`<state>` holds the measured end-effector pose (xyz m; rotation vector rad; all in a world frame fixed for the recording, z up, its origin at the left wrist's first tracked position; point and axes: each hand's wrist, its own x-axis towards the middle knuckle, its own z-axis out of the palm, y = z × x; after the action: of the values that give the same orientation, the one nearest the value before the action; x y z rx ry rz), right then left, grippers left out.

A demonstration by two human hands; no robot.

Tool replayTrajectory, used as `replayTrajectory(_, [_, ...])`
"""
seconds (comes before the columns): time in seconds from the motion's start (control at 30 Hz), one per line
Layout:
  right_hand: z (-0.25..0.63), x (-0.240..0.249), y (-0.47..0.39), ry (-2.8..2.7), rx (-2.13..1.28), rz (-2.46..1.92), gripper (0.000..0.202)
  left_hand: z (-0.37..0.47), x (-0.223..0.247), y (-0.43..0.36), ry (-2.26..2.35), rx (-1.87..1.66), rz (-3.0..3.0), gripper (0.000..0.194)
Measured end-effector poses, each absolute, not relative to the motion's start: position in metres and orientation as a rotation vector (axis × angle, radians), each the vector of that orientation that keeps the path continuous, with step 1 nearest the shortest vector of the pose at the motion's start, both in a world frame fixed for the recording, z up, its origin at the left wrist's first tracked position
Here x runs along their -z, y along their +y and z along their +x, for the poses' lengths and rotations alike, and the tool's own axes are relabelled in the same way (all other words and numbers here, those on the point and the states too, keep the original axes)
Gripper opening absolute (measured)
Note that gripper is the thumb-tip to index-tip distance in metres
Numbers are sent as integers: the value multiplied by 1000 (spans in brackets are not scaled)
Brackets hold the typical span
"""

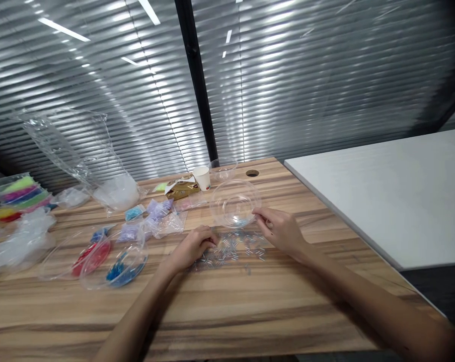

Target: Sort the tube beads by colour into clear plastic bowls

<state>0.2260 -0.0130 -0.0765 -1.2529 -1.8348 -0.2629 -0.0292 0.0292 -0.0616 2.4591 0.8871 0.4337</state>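
Small clear and bluish tube-shaped pieces (229,250) lie scattered on the wooden table. My left hand (198,245) rests at the left side of this pile, its fingers curled together over the pieces; what they hold, if anything, is hidden. Just behind the pile stands a clear plastic bowl (235,203) with a few bluish pieces at its near side. My right hand (282,229) is at the bowl's right rim, thumb and forefinger pressed together. Whether it pinches the rim or a tiny piece cannot be made out.
To the left, clear bowls hold red pieces (93,257) and blue pieces (125,269). Bags of purple pieces (157,213), a paper cup (202,178), a brown packet (182,187) and another clear bowl (223,168) stand behind. A white table (382,196) adjoins on the right.
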Motion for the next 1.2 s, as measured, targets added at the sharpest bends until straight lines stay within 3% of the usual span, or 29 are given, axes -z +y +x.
replayTrajectory(0.37, [221,78,-15,-1908,262,-1213,17,-29,59,29,935,-479,2480,10])
replayTrajectory(0.83, [211,63,-25,-1994,598,-1001,12,-18,42,4,780,-1030,2000,18])
replayTrajectory(1.0, [204,61,-27,-2048,684,-812,11,-15,45,5,827,-1274,2277,11])
replayTrajectory(1.2, [204,64,-28,-2107,687,-768,13,-23,49,16,767,-1298,2562,25])
